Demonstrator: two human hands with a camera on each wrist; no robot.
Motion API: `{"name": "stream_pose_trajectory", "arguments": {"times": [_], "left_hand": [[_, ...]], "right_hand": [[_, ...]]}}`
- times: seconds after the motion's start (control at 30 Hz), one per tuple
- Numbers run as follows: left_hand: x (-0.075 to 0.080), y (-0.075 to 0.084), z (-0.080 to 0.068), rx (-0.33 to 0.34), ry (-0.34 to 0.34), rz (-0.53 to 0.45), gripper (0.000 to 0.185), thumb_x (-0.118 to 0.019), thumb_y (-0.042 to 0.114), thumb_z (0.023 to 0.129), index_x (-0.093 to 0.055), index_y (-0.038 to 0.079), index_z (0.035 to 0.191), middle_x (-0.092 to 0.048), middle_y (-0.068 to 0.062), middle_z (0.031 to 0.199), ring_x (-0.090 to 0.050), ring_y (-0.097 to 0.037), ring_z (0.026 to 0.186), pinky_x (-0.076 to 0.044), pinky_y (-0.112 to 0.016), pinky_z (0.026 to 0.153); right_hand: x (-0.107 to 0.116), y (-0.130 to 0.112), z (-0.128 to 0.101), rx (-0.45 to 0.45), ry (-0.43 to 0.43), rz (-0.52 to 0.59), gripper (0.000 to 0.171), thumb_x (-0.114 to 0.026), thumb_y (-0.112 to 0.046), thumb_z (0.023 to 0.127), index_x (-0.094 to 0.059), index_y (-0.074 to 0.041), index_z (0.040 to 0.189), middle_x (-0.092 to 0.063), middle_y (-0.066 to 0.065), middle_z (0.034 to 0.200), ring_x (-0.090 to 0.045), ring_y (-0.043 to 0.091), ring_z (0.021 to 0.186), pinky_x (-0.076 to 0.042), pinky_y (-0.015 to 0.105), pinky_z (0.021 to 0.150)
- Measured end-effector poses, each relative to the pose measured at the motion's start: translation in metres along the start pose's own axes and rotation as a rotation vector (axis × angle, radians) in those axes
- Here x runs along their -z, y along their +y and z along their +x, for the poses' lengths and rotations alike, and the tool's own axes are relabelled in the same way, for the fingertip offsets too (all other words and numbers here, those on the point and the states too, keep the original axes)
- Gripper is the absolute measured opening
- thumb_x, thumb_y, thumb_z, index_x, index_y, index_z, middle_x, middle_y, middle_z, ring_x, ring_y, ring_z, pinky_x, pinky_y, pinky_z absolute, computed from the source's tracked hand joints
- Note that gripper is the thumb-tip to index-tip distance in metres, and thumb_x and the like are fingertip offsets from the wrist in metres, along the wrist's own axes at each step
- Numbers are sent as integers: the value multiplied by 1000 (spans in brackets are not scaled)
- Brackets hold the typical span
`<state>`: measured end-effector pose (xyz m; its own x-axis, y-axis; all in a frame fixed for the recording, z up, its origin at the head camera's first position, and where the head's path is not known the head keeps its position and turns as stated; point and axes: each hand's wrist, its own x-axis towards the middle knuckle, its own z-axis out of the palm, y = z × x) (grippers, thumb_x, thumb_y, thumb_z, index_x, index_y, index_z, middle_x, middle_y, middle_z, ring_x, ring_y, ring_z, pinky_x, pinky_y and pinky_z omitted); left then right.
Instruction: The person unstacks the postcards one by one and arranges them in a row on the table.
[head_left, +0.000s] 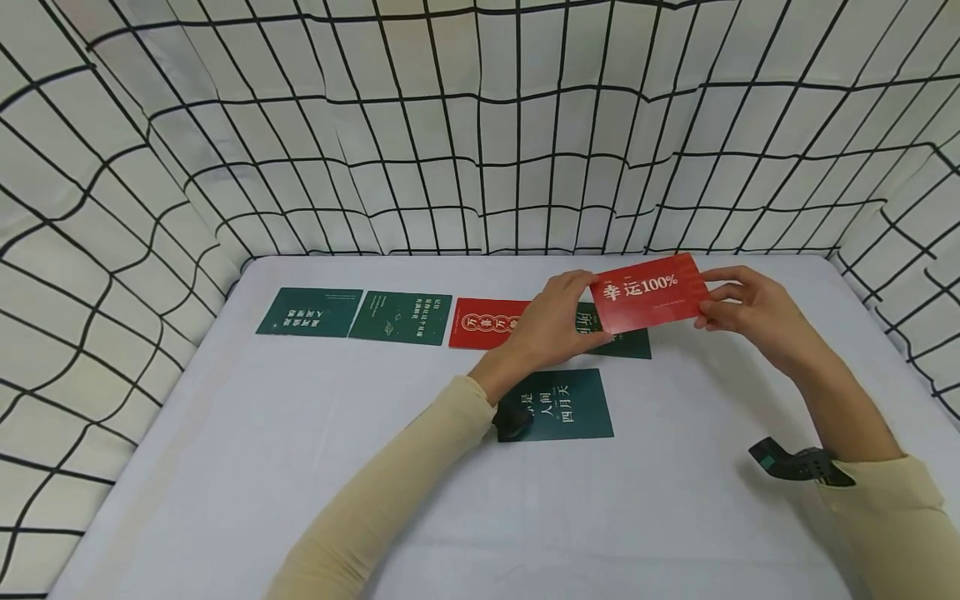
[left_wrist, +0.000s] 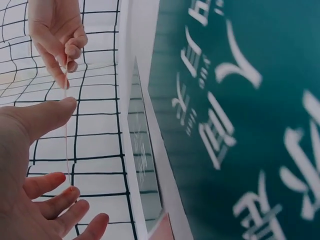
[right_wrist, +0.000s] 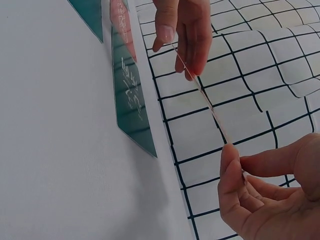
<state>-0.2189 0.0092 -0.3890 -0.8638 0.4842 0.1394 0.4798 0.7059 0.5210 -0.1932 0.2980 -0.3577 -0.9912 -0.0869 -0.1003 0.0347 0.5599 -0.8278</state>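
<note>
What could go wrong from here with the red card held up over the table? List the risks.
1. The red card is pinched only at its short edges by the left hand and right hand; it could bow or slip free.
2. It hovers above the row, over a half-hidden green card, so lowering it might cover or nudge that one.
3. The left forearm crosses the nearer green card and could drag it.

Lit brightly and evenly from above, with soft shadows under the forearms; bent grid lines toward the head view's edges; blurred close-up lettering at the left wrist.
</note>
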Motion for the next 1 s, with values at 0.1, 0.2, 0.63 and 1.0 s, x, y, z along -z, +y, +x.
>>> {"name": "stream_pose_trajectory", "arguments": {"times": [0.1,0.2,0.63,1.0], "left_hand": [[0,3,2,0,-11,5,89,-84,41,86,-40,15,158,-42,-5,163,-39,-21,151,-56,-40,109],[-1,4,4,5,-18,6,89,-84,40,85,-40,15,158,-41,-5,164,-38,-22,151,-53,-41,112],[-10,2,13,21,-33,19,89,-86,40,83,-43,15,156,-43,-3,162,-38,-21,150,-50,-43,116],[-9,2,16,37,-46,39,88,-85,42,83,-44,15,156,-44,-3,162,-39,-21,150,-45,-46,121]], "right_hand": [[0,3,2,-5,2,-5,64,-58,-24,107,-31,0,159,-63,17,124,-75,7,83,-61,19,80],[0,6,3,-14,3,-11,65,-58,-25,107,-29,1,160,-60,23,130,-75,5,83,-61,18,80],[2,15,5,-19,20,-8,65,-59,-27,107,-31,1,158,-63,1,114,-76,7,86,-62,19,81],[3,16,8,-39,0,-9,66,-59,-28,107,-29,-2,160,-64,4,118,-75,6,87,-61,19,83]]}}
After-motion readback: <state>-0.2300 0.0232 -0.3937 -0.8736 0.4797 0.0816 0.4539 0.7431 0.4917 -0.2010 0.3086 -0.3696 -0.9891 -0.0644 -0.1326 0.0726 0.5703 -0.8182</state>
